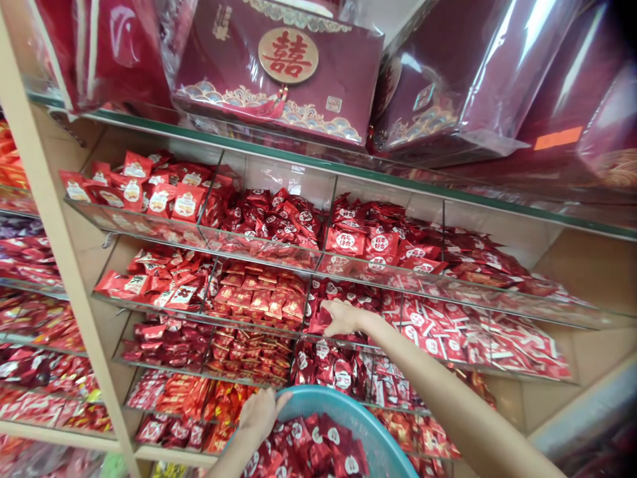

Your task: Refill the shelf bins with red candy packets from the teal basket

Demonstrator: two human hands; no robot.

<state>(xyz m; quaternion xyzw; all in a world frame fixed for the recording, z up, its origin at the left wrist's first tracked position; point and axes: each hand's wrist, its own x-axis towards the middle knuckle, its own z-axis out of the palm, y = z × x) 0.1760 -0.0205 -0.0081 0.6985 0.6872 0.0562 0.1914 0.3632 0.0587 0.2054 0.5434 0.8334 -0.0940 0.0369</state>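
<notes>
My left hand point(259, 413) is closed on the near-left rim of a teal plastic basin point(385, 431). Inside the basin lies a heap of dark red wrapped sweets point(311, 445) with pale round labels. My right hand point(343, 317) reaches to a middle shelf compartment, its curled fingers around a small dark red packet point(318, 321) at the compartment's front. Similar dark red packets with round labels point(343, 290) lie behind the hand. Part of the packet is hidden by my fingers.
Stepped shelves with clear dividers and front lips hold many red sweets point(381, 242) and gold-printed packets point(261, 299). Above, a glass shelf edge point(298, 159) carries plastic-wrapped maroon gift boxes point(223, 66). A pale wooden upright point(64, 219) stands at left, with more stocked shelves beyond it.
</notes>
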